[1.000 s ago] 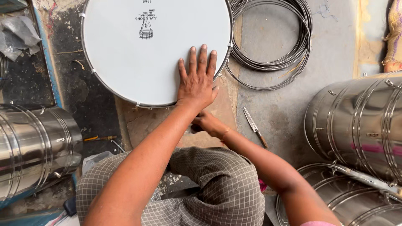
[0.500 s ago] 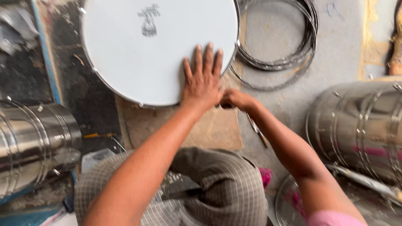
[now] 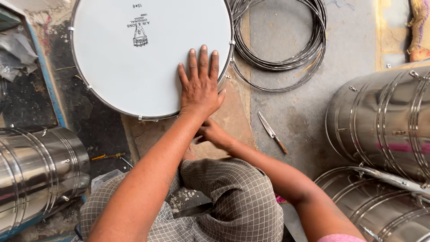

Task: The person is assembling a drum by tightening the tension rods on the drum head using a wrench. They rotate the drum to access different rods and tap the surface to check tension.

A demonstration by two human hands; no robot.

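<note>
Fingers [image 3: 204,62] of the left hand [image 3: 200,87] flat and slightly spread on the white drum head [image 3: 134,67], near its right rim, pointing away from the body. Right hand [image 3: 210,133] tucked under the left wrist at the drum's near edge; fingers hidden, grip not discernible. Nearer to the drum: the left. Off to the right, a small knife [image 3: 272,132] on the floor, wire hoops [image 3: 286,54] beyond.

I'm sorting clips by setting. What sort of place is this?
Most likely a drum-making workshop, with work done on the floor: a white drum head under the left hand, shiny steel drum shells lying around, and a coil of metal hoops on the concrete.
</note>
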